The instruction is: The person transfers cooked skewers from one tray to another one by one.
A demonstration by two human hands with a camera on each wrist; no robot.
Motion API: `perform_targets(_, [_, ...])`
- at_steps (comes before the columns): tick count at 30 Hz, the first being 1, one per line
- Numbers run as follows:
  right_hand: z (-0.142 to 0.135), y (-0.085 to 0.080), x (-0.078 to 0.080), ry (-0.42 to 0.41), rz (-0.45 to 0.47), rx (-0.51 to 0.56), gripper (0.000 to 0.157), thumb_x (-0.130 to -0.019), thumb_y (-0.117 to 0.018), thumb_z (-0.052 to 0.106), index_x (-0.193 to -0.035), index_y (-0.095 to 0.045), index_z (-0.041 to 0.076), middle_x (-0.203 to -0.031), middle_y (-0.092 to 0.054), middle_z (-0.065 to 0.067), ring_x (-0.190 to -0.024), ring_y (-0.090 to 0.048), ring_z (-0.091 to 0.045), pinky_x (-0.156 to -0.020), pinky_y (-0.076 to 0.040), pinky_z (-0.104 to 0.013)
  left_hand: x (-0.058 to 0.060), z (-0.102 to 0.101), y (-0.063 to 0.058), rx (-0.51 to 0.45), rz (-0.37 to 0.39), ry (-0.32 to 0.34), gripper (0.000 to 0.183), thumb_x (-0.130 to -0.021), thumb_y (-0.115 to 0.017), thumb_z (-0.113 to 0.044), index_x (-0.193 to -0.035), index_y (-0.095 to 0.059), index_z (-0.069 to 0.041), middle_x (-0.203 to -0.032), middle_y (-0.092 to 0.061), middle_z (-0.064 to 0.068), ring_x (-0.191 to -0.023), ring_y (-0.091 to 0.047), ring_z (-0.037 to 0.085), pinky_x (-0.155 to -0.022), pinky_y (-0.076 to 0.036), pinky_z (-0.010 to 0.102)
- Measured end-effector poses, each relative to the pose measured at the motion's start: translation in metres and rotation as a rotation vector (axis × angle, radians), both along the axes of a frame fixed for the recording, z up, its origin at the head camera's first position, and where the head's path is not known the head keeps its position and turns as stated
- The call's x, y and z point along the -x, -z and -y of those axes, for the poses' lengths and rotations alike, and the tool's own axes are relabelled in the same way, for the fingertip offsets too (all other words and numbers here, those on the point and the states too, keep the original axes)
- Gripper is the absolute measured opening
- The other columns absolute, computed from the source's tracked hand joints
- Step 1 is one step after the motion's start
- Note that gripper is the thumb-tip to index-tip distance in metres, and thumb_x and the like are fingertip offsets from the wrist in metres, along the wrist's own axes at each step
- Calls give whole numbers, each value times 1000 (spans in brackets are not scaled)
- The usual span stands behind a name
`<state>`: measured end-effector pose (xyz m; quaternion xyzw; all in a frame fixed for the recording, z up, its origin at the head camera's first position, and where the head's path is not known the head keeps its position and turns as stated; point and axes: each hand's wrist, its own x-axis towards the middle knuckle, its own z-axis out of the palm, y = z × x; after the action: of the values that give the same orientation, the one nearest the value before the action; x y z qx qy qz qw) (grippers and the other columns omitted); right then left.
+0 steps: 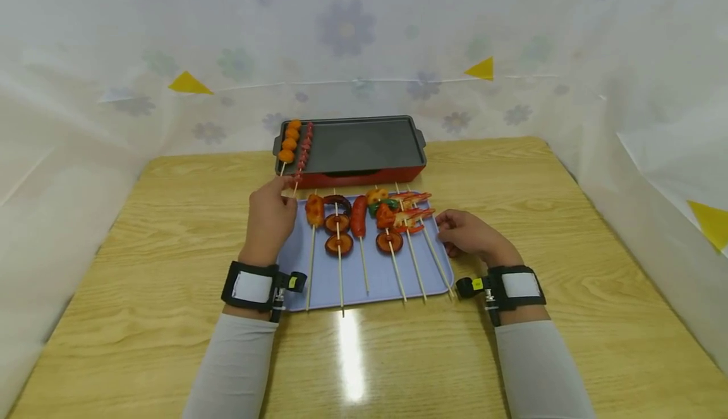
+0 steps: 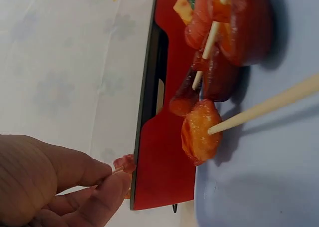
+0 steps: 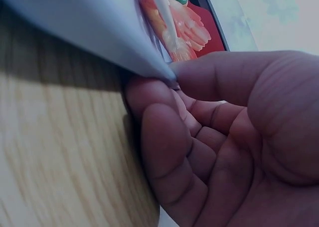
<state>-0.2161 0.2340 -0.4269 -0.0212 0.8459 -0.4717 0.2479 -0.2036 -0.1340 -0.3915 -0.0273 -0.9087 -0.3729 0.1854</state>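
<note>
My left hand (image 1: 272, 217) pinches the bare stick of a thin red meat skewer (image 1: 305, 147) between thumb and fingertips. The skewer's pieces lie over the left end of the black-topped red grill (image 1: 370, 144). Beside it on the grill is a skewer of orange balls (image 1: 291, 141). In the left wrist view, the lowest red piece (image 2: 125, 162) shows just past the fingertips, at the grill's edge. My right hand (image 1: 472, 236) grips the right rim of the lavender tray (image 1: 327, 286). In the right wrist view, the thumb is on top of the tray edge and fingers are underneath.
On the tray lie several more skewers: mushroom slices (image 1: 339, 244), a sausage (image 1: 358, 217), shrimp (image 1: 412, 217) and a browned piece (image 1: 315, 210). Their sticks point toward me, some past the front rim. The wooden table (image 1: 188, 236) meets a flowered sheet (image 1: 347, 33) behind the grill.
</note>
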Motion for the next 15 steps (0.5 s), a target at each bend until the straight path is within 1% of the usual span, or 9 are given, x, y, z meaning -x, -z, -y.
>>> perform_targets(3, [-1, 0, 0, 2, 2, -3, 34, -99, -53, 9, -130, -46, -4, -97, -54, -12, -69, -55, -20, -60, -50, -33, -1, 0, -3, 26, 56, 9, 36, -90, -55, 8, -125, -63, 6, -114, -67, 23, -82, -66, 31, -62, -52, 41])
perform_targets(7, [-2, 1, 0, 2, -1, -6, 33, -98, -54, 9, -128, -47, -4, -96, -54, -13, -69, -55, -20, -61, -50, -32, 0, 1, -3, 20, 123, 6, 38, -89, -53, 8, -125, -63, 7, -112, -68, 22, -88, -66, 32, -66, -53, 42])
perform_targets(9, [-1, 1, 0, 4, 1, -8, 32, -98, -54, 9, -127, -47, -3, -96, -54, -13, -69, -55, -20, -61, -50, -32, 1, 1, -1, 29, 129, 0, 37, -87, -53, 8, -122, -64, 9, -109, -68, 23, -88, -64, 33, -68, -52, 43])
perform_targets(15, [-1, 1, 1, 7, 1, -17, 33, -98, -54, 9, -128, -47, -4, -97, -54, -13, -69, -56, -20, -62, -51, -32, 4, -1, 6, 101, 91, -15, 30, -83, -54, 8, -110, -67, 11, -93, -65, 23, -84, -59, 37, -71, -49, 46])
